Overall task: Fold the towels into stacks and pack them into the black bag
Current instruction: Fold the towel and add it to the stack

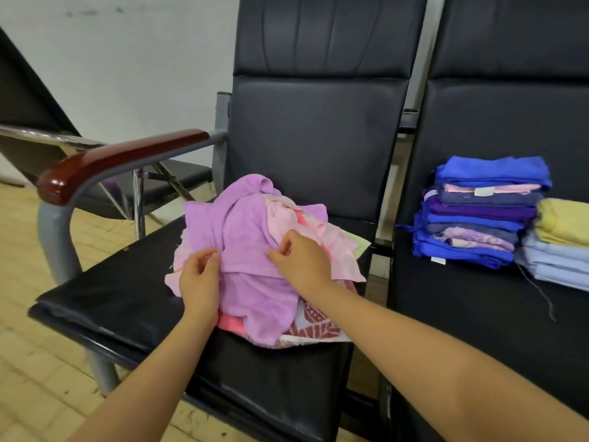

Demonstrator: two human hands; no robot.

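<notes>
A loose heap of pink and patterned towels lies on the seat of the left black chair, with a crumpled lilac towel on top. My left hand pinches the lilac towel's left part between thumb and fingers. My right hand pinches its cloth near the middle of the heap. On the right chair stands a folded stack of blue, purple and pink towels, with a second stack of yellow and pale blue towels beside it. No black bag shows in the head view.
The left chair has a red-brown wooden armrest on a grey metal frame. Behind it stands another black seat. A loose thread trails from the pale blue stack. The floor is light wood.
</notes>
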